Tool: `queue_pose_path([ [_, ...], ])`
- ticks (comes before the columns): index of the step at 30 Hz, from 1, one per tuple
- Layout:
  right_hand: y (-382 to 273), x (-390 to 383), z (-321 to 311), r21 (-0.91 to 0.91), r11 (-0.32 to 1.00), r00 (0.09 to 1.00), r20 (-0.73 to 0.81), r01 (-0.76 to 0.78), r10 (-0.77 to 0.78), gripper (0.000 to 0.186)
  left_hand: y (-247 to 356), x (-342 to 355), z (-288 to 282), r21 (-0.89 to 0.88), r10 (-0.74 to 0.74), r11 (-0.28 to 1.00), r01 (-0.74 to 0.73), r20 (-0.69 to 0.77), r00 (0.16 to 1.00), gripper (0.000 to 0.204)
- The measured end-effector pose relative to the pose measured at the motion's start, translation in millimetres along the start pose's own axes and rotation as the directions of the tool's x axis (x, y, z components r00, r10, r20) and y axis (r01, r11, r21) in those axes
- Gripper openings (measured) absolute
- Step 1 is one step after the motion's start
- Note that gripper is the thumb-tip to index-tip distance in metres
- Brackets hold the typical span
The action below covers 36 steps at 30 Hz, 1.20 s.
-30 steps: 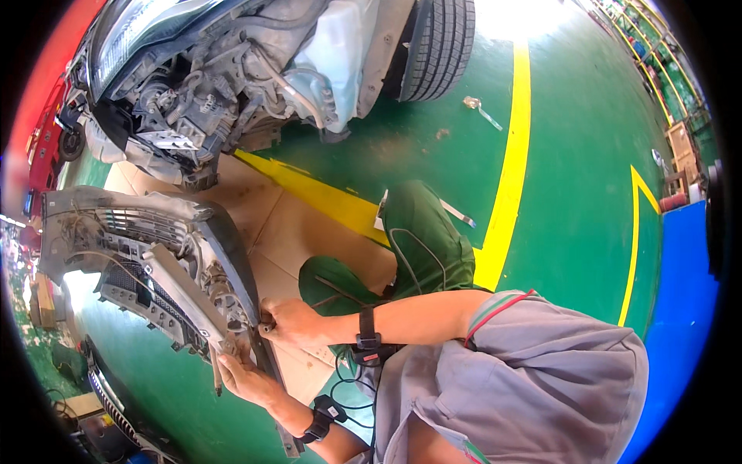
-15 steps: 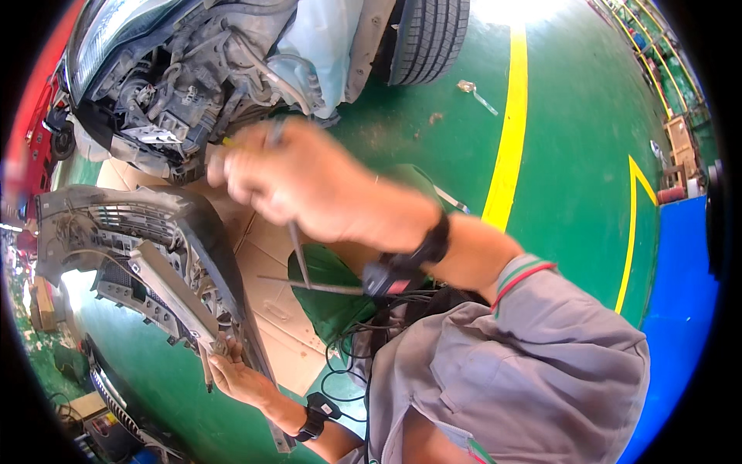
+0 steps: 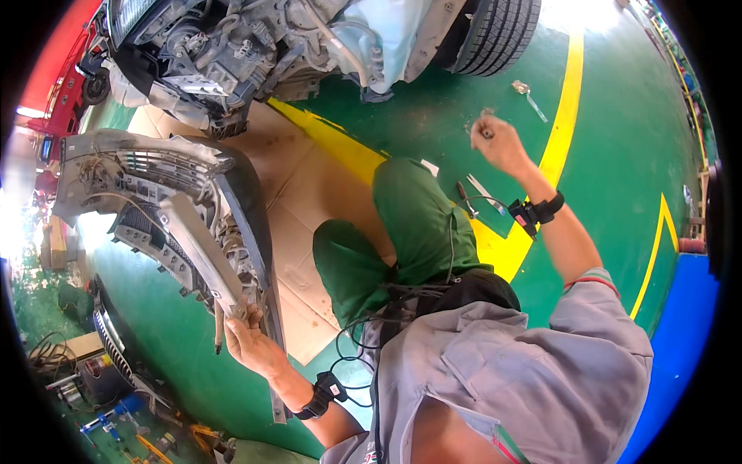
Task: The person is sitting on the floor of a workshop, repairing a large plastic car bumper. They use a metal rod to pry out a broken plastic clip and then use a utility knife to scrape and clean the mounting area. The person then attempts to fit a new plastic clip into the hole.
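Observation:
My left hand (image 3: 251, 348) is closed on the lower end of a silver metal bar (image 3: 201, 247) on a dusty detached bumper (image 3: 139, 162), which lies at the left, partly over a cardboard sheet (image 3: 301, 309). My right hand (image 3: 498, 143) is raised out to the right above the green floor, fingers curled round a small dark piece that is too small to make out. Below it, beside my right knee (image 3: 410, 201), lie a screwdriver-like tool (image 3: 466, 197) and a long silver tool (image 3: 483, 191).
A car with an exposed front corner (image 3: 232, 62) and its tire (image 3: 495, 39) are at the top. Yellow lines (image 3: 572, 93) cross the green floor. Hand tools and equipment (image 3: 108, 421) lie at lower left, and a blue surface (image 3: 672, 325) is at the right edge.
My right hand left the bumper, swept up across the middle and now is out at the right. A dark tool now shows on the floor beside my knee. My left hand keeps its grip.

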State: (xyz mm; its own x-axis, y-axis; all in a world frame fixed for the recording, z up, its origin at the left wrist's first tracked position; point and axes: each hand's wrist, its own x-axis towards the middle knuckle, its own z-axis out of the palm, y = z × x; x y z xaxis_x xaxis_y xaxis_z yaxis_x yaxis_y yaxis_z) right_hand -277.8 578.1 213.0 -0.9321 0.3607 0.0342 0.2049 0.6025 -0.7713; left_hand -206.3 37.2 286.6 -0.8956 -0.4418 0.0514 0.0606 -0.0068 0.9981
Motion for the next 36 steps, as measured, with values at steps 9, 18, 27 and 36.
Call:
queue_pose_path([
  [9,92.1,-27.5,60.5,0.037,0.905,0.888,0.213,-0.424,0.408,0.027,22.7,-37.0,46.2,-0.018,-0.025,0.999,0.031,0.234,0.972,0.046],
  [18,107.9,-41.2,88.8,-0.074,0.960,0.921,0.271,-0.270,0.280,0.032,3.6,-54.9,142.3,0.084,-0.256,0.965,0.249,0.512,0.820,0.042],
  [27,119.2,-85.2,28.8,0.088,0.829,0.831,0.141,-0.552,0.538,0.026,-36.0,-16.4,183.5,0.341,-0.472,0.882,0.326,0.629,0.617,0.035],
  [36,214.0,-215.7,-11.0,-0.096,0.657,0.656,0.043,-0.748,0.754,0.033,-78.2,-35.6,311.5,0.499,-0.557,0.828,0.256,0.787,0.265,0.034],
])
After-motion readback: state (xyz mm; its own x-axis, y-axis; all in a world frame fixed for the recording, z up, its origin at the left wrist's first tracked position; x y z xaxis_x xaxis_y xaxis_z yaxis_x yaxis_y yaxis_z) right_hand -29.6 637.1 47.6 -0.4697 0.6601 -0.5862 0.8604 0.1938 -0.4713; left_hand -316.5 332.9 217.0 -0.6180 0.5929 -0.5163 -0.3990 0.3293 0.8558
